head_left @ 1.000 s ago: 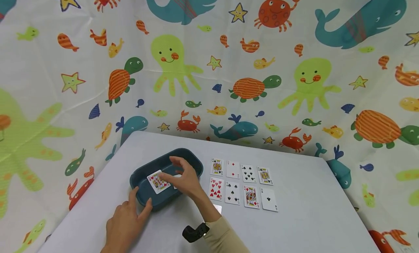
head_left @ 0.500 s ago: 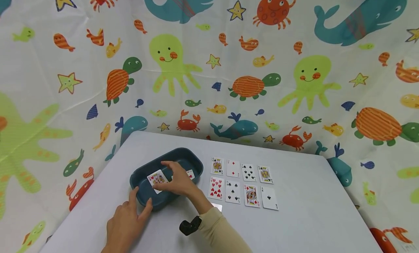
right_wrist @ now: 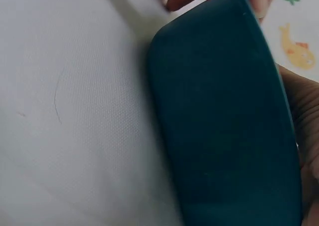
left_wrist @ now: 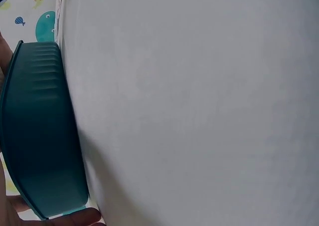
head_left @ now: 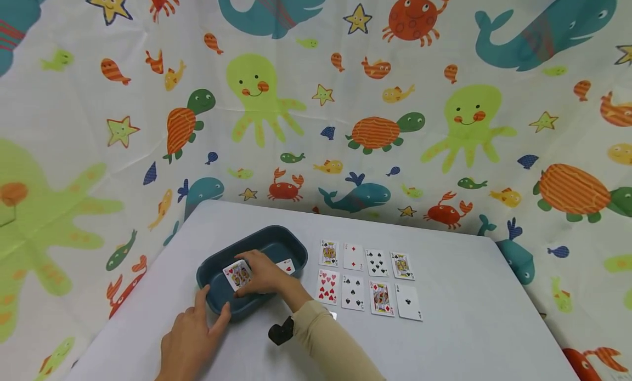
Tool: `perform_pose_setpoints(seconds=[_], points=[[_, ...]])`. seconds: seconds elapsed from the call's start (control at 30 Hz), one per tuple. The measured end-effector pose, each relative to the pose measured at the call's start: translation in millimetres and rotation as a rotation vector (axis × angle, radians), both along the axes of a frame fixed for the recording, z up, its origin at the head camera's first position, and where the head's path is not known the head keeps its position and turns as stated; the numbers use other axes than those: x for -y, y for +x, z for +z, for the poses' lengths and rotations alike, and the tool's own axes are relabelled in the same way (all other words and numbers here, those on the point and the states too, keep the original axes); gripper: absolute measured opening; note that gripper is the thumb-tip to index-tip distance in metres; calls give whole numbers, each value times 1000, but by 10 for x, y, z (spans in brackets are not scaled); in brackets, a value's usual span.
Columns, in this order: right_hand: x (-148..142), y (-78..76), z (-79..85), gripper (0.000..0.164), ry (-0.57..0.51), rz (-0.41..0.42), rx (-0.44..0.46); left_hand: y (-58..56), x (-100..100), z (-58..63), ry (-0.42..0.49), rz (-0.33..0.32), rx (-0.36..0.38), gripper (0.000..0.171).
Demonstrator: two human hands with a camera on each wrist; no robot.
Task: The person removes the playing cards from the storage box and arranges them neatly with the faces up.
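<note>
A dark teal tray [head_left: 222, 300] sits at the left of the white table. My left hand [head_left: 187, 334] holds its near-left corner, index finger at one side and thumb at the other; the left wrist view has the tray's outer wall [left_wrist: 40, 126] between the fingers. Inside the tray, my right hand [head_left: 264, 274] pinches a king of hearts playing card [head_left: 236, 274] by its edges, covering the card's right side. Another red-suit card [head_left: 286, 266] lies in the tray, partly hidden behind the right hand. The right wrist view shows mostly the tray's outer wall [right_wrist: 219, 111].
Right of the tray, several face-up cards lie in two rows, among them a ten of hearts [head_left: 328, 286], a two of diamonds [head_left: 353, 257] and a king of diamonds [head_left: 382, 299]. A white edge [head_left: 333, 315] peeks out by the right sleeve. A patterned sea-animal curtain [head_left: 316, 118] hangs behind the table.
My right hand has come down and left onto the king of hearts, its spread thumb and fingers closing in on the card. The second card in the tray has come into sight. The left hand stays put.
</note>
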State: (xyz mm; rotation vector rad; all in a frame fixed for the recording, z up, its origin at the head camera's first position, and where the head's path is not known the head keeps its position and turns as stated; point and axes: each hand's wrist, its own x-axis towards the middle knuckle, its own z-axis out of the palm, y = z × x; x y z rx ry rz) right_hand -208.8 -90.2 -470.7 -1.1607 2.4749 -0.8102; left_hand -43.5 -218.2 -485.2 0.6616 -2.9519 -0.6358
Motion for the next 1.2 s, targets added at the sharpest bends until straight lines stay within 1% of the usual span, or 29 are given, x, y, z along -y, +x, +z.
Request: perform_pose_setpoints(seconds=[0.2, 0.37, 0.53, 0.63, 0.77, 0.83, 1.0, 1.07, 1.2], points=[[60, -32, -1, 83, 97, 38, -48, 3, -27, 13, 2, -7, -3, 86], [78, -55, -5, 78, 155, 66, -54, 5, -40, 19, 6, -9, -4, 85], [103, -61, -23, 76, 196, 73, -71, 16, -42, 25, 7, -9, -5, 85], [112, -60, -32, 75, 228, 72, -109, 21, -44, 27, 8, -8, 1, 86], [119, -55, -25, 74, 271, 59, -170, 26, -46, 34, 5, -9, -15, 85], [124, -47, -19, 76, 280, 53, -185, 29, -44, 39, 3, -8, -20, 84], [137, -27, -3, 82, 251, 15, -158, 27, -36, 49, 4, 2, -3, 84], [146, -24, -6, 81, 251, 7, -161, 25, -31, 47, 6, 5, -1, 84], [173, -20, -23, 75, 283, 16, -203, 24, -19, 37, 5, 3, -7, 85]])
